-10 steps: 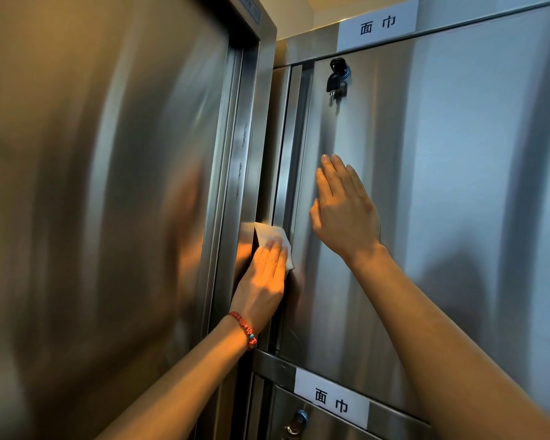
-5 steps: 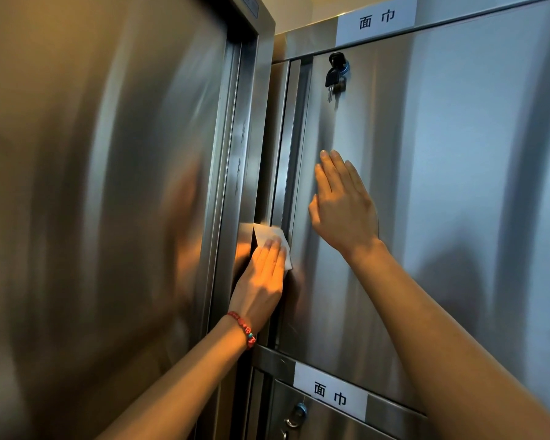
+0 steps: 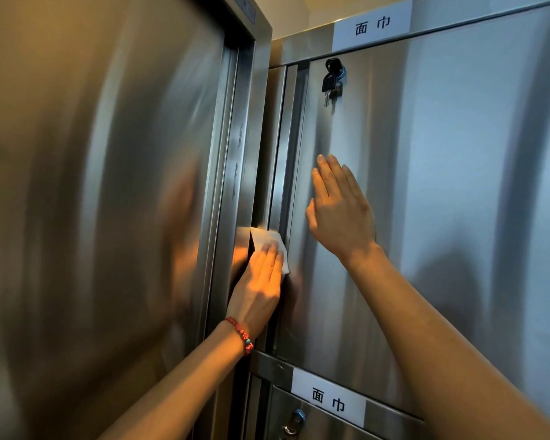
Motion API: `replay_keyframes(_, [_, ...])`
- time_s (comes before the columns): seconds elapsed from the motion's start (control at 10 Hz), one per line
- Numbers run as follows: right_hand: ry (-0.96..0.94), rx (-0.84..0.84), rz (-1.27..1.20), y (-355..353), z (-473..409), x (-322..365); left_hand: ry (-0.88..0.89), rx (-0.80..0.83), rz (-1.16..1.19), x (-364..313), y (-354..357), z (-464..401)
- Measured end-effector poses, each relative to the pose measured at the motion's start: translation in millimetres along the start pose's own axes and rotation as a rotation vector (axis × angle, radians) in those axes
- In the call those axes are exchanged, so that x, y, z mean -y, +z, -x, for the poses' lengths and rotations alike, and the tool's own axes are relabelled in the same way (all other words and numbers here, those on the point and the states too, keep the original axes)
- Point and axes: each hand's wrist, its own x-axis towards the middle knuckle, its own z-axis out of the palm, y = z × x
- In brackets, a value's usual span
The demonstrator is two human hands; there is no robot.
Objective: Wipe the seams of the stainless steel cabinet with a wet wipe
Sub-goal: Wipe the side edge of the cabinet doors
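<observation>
The big steel panel [image 3: 92,201] on the left fills half my view, its framed edge [image 3: 235,173] standing proud of the stainless steel cabinet [image 3: 458,201] beside it, so the two meet in a narrow vertical recess. That recess and the seam [image 3: 281,147] along the cabinet door's left edge are where the work is. The door itself is a broad flat sheet running from the labelled rail above down to the rail [image 3: 267,360] below, which I take to be the limit of this stroke; upward the channel looks unobstructed right to the top rail. The right hand [image 3: 340,214] lies flat on the door, fingers straight and together, grasping nothing; my guess is it steadies the door so it does not rattle or give while the other hand presses. The left hand [image 3: 261,281], a red bead bracelet [image 3: 242,335] at its wrist, has its fingers laid straight over the wet wipe [image 3: 267,241], pushing it flat against the metal rather than pinching it. The wipe sits at mid-height of the door, straddling the seam, one corner tucked toward the dark gap by the neighbouring frame. The tight spot is that gap: there is little width for fingers there, so the wipe's edge has to do the reaching. White labels [image 3: 372,25] mark the rails above and below, both clear of the seam. A key [image 3: 332,79] hangs in the lock near the door's upper left corner, just beside the seam, and could be knocked on a high stroke.
</observation>
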Motion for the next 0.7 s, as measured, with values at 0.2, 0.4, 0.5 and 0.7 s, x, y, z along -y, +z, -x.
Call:
replay_keyframes(0.2, [-0.002,0.0,-0.014,0,0,0,0.062,0.016,0.041,-5,0,17])
replay_keyframes(0.4, [-0.002,0.009,-0.015,0,-1,-1,0.002,-0.006,0.034,0,-6,6])
replay_keyframes(0.5, [-0.005,0.006,-0.008,1,-1,-1,-0.016,0.005,0.056,2,-4,-4])
replay_keyframes(0.7, [0.001,-0.009,-0.022,0,-1,0,0.003,0.009,0.08,-7,2,19])
